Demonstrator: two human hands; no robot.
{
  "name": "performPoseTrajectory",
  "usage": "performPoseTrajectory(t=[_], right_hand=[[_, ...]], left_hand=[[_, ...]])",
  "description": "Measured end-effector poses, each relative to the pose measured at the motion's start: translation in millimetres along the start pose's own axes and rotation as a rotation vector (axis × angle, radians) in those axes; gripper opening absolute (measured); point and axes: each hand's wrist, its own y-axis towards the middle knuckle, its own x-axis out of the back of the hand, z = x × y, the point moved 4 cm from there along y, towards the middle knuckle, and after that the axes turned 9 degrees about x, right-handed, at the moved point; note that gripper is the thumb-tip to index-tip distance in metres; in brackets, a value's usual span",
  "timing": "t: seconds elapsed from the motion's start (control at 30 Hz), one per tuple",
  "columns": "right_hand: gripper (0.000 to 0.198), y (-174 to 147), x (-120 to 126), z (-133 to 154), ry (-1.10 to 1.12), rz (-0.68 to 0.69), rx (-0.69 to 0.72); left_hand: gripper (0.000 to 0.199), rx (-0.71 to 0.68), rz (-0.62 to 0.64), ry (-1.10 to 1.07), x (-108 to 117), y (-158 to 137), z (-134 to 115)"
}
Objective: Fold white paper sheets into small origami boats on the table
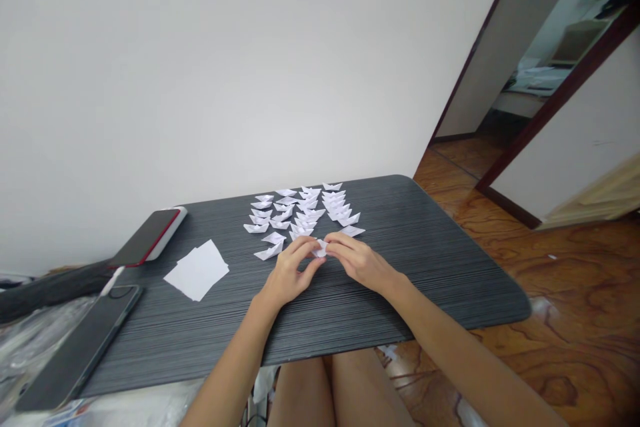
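Note:
A small folded white paper (pixel 321 249) is pinched between my two hands, above the dark table (pixel 400 260). My left hand (pixel 293 271) grips its left side with thumb and fingers. On its right side, the fingertips of my right hand (pixel 361 260) are closed; they cover part of the paper, so its exact shape is hard to see. Just beyond my hands stand several folded paper boats (pixel 303 221) in rough columns. One paper boat (pixel 270 251) lies near my left hand, and another (pixel 352 231) lies just past my right hand.
Left of my hands lies a small stack of white paper sheets (pixel 197 270). Farther left are a red-edged phone on a white object (pixel 150 237) and a second phone (pixel 83 347) with a white cable (pixel 112 281), at the table's left edge. A white wall (pixel 225 80) rises behind the table.

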Motion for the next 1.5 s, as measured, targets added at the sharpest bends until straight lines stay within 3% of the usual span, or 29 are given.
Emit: performPoseTrajectory(t=[0.3, 0.43, 0.8, 0.93, 1.07, 1.27, 1.5], right_hand=[[0.024, 0.4, 1.2, 1.4, 0.026, -0.074, 0.005], [0.019, 1.9, 3.4, 2.2, 0.08, -0.123, -0.022], [0.017, 3.7, 3.0, 3.4, 0.146, -0.123, -0.013], [0.013, 3.9, 4.3, 0.3, 0.207, -0.199, -0.08], [0.011, 6.0, 5.1, 1.4, 0.249, -0.229, -0.094], [0.014, 4.6, 1.6, -2.9, 0.298, -0.247, -0.256], [0.013, 3.4, -2.7, -8.7, 0.312, -0.216, -0.309]], left_hand=[[0.013, 0.085, -0.014, -0.14, -0.4, 0.3, 0.8], [0.028, 0.12, -0.026, -0.237, -1.5, 0.0, 3.6], [0.009, 0.052, -0.108, -0.171, 4.5, 1.1, -0.8], [0.012, 0.128, -0.126, -0.229, 3.2, 0.9, 1.4], [0.029, 0.257, -0.176, -0.289, 3.1, 0.0, 6.3], [0.038, 0.324, -0.087, -0.432, -1.7, 2.0, 8.1], [0.033, 0.405, -0.035, -0.505, -5.3, 2.0, 9.5]])
